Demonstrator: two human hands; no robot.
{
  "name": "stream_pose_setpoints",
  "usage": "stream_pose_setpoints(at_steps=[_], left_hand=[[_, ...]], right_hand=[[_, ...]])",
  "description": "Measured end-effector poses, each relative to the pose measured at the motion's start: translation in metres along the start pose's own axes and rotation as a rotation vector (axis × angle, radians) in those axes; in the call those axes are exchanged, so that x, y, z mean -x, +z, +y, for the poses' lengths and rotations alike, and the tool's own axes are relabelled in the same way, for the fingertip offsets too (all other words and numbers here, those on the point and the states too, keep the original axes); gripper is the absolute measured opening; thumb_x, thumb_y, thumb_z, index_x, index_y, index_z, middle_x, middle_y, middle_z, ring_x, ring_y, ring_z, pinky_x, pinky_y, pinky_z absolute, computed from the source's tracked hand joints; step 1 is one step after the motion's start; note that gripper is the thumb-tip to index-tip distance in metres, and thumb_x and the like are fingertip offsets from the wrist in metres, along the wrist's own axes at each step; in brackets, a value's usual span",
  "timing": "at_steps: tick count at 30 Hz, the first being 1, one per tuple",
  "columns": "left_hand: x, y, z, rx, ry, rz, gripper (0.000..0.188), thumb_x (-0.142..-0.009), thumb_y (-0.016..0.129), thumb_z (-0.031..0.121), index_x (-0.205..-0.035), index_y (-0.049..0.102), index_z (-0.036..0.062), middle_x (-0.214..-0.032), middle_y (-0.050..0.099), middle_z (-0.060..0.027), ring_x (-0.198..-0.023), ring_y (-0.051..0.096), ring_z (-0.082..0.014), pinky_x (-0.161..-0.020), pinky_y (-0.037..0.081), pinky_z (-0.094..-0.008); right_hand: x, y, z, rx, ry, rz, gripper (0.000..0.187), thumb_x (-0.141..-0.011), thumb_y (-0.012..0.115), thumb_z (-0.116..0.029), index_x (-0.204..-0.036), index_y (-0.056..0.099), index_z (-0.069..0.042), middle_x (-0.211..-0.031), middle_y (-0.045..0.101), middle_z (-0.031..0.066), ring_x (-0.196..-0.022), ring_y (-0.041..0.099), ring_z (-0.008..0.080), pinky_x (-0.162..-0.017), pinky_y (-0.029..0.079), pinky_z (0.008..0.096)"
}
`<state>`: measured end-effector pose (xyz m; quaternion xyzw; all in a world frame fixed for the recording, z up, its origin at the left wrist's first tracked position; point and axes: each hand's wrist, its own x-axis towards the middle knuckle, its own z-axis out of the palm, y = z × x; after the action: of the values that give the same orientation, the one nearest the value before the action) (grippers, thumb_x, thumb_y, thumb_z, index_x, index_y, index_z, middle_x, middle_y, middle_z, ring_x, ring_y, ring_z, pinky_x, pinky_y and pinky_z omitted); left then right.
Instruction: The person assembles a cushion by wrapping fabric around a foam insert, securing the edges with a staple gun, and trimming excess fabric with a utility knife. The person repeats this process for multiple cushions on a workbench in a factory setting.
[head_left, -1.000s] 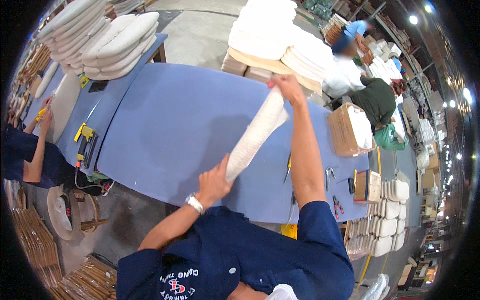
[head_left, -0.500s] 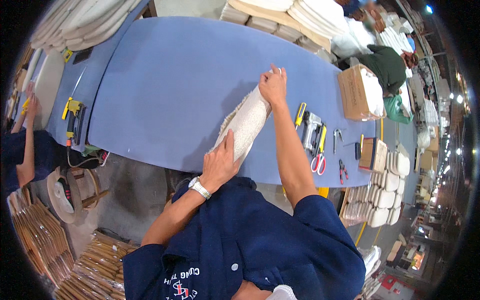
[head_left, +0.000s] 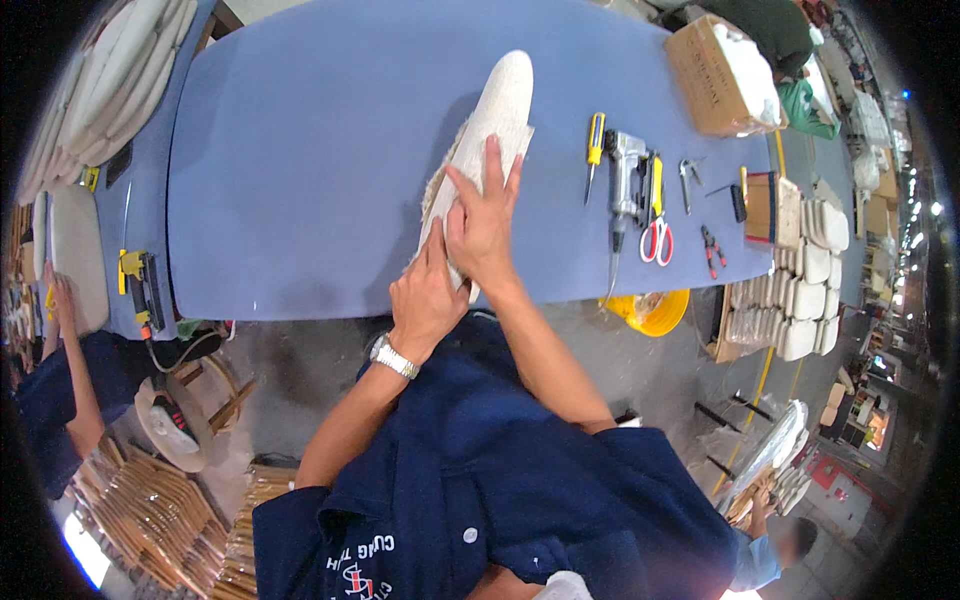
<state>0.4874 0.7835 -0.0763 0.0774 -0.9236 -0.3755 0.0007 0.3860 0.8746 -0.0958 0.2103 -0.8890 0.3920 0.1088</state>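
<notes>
A long, narrow cream cushion (head_left: 503, 95) with a nubby fabric cover stands slantwise on the blue table, its rounded end pointing away from me. Along its left side runs a rough, fleecy edge, and a loose flap of cloth sticks out on the right. My right hand (head_left: 484, 225) lies over the middle of the cushion with its fingers spread. Closer to me, my left hand (head_left: 428, 298), below a wristwatch, grips the near end, fingertips against the fabric. The two hands almost touch. Part of the near end is hidden under them.
Right of the cushion lie a yellow screwdriver (head_left: 595, 145), a staple gun (head_left: 625, 175), red-handled scissors (head_left: 657, 242) and pliers (head_left: 713, 250). A cardboard box (head_left: 705, 85) stands at the back right. A yellow basin (head_left: 655, 310) sits below the table edge. On the left, a co-worker's hand (head_left: 62, 295) touches a pale pad.
My right hand has come back from the cushion's far end to its middle, now spread on top. The left hand has stayed near the close end. The view has shifted.
</notes>
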Motion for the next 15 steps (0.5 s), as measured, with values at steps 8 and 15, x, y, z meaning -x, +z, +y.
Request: stream_pose_setpoints(at_steps=[8,15], left_hand=[[0.044,0.011,-0.038,0.195,0.109,0.118,0.088,-0.077,0.081,0.01,-0.152,0.036,-0.0044,-0.143,0.054,-0.0292,-0.128,0.057,-0.0432,-0.105,0.05,-0.0438],[0.09,0.042,-0.105,0.25,-0.324,-0.226,0.086,-0.08,0.084,0.016,-0.153,0.041,0.0018,-0.147,0.054,-0.0232,-0.13,0.058,-0.0377,-0.108,0.048,-0.0426]], right_hand=[[-0.035,-0.019,0.03,0.067,-0.147,-0.104,0.037,-0.087,0.061,-0.014,-0.122,0.074,-0.011,-0.159,0.039,0.0194,-0.149,0.033,0.0394,-0.125,0.013,0.0599],[-0.148,-0.005,0.097,0.091,0.06,-0.147,0.039,-0.09,0.06,-0.027,-0.123,0.074,-0.01,-0.156,0.048,0.0133,-0.14,0.048,0.033,-0.122,0.024,0.0552]])
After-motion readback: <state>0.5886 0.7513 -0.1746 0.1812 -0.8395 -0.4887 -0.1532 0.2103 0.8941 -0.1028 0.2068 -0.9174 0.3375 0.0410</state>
